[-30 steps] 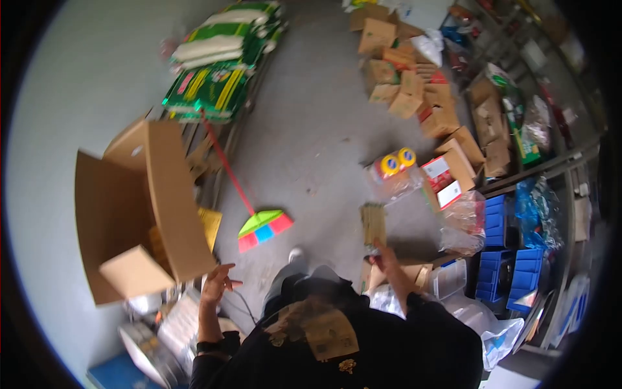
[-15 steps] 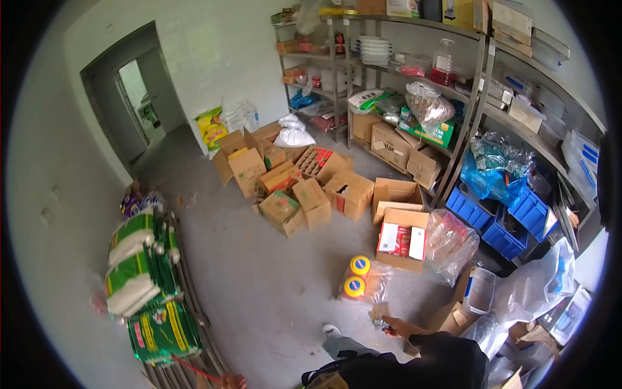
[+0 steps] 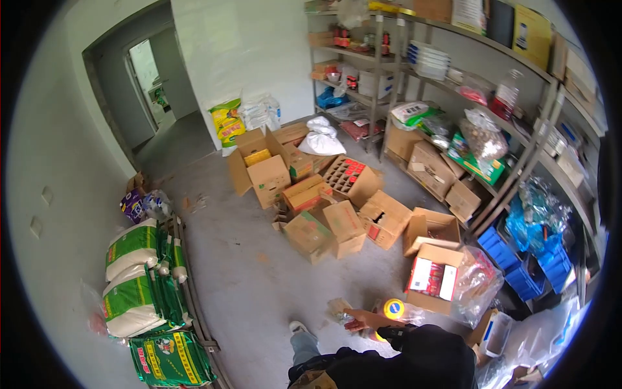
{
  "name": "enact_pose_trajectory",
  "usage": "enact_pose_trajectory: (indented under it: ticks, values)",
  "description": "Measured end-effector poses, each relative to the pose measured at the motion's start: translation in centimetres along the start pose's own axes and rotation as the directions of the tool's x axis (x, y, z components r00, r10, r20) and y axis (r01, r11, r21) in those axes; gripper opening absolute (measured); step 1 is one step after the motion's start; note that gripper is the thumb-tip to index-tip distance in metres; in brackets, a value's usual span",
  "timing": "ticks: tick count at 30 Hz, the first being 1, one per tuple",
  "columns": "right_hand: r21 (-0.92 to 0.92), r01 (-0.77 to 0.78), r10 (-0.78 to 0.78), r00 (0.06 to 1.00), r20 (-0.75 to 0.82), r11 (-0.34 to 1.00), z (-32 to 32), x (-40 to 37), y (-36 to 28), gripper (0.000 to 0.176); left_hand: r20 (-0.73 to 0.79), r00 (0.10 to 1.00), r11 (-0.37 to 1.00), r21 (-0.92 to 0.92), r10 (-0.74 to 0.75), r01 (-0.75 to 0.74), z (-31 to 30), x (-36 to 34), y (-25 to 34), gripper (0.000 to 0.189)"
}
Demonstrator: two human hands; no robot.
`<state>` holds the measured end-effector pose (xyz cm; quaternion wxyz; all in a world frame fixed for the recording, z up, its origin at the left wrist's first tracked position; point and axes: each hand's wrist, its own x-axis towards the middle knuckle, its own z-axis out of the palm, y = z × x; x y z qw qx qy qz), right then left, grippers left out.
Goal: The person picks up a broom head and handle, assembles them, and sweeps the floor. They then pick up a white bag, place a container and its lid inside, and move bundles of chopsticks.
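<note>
My right hand (image 3: pixel 357 319) is low in the centre, closed on a small clear packet (image 3: pixel 339 310) with pale contents too small to make out. Just right of it, two jars stand on the floor in clear wrap; one shows a yellow lid (image 3: pixel 393 308), and my forearm partly covers the other. Beyond the forearm is an open carton (image 3: pixel 433 276) with red and white packs inside. My left hand is out of the picture.
Cardboard boxes (image 3: pixel 269 178) lie across the middle floor. Green and white sacks (image 3: pixel 133 301) are stacked on a low rack at the left. Metal shelves (image 3: pixel 447 84) with boxes, bags and blue bins (image 3: pixel 523 280) line the right. A doorway (image 3: pixel 146 84) is at the back left.
The view has shifted, and the boxes and shelves appear further right. My right hand has moved left and up with the packet, past the jars. My left hand, with a red strip near it, has left view.
</note>
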<state>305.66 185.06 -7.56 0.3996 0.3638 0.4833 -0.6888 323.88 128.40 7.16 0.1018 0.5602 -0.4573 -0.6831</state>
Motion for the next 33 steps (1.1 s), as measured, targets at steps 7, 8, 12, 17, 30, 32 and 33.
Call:
enact_pose_trajectory:
  ticks: [7, 8, 12, 17, 30, 32, 33]
  values:
    - [0.093, 0.034, -0.018, 0.986, -0.168, 0.995, 1.3, 7.5, -12.2, 0.044, -0.013, 0.99, 0.99, -0.039, 0.137, -0.138, 14.3, 12.7, 11.1, 0.041]
    - [0.117, 0.043, -0.019, 0.981, -0.195, 0.992, 1.3, 8.7, -13.4, 0.044, 0.016, 0.988, 0.988, -0.022, 0.155, -0.155, 17.2, 14.9, 12.5, 0.04]
    - [0.191, 0.062, -0.003, 0.956, -0.294, 0.98, 0.8, 12.9, -19.0, 0.043, 0.301, 0.934, 0.946, 0.194, 0.193, -0.258, 28.4, 25.9, 16.0, 0.036]
    - [0.096, 0.111, -0.061, 0.907, -0.416, 0.989, 2.8, 19.4, -31.4, 0.04, 0.389, 0.918, 0.941, 0.277, 0.076, -0.196, 41.6, 32.2, 21.6, 0.033]
    - [-0.219, -0.012, 0.005, 0.999, -0.034, 0.976, 32.4, 41.9, -77.8, 0.037, -0.022, 0.99, 0.969, 0.201, -0.14, 0.141, 55.3, 43.8, 38.2, 0.034]
    - [-0.296, 0.003, -0.015, 0.999, -0.039, 0.955, 38.0, 44.8, -82.0, 0.037, -0.09, 0.98, 0.963, 0.194, -0.175, 0.189, 55.7, 48.0, 41.0, 0.035]
    - [-0.302, -0.001, -0.01, 0.999, -0.037, 0.953, 40.4, 46.3, -83.7, 0.037, -0.115, 0.98, 0.972, 0.151, -0.162, 0.179, 55.4, 51.0, 41.8, 0.038]
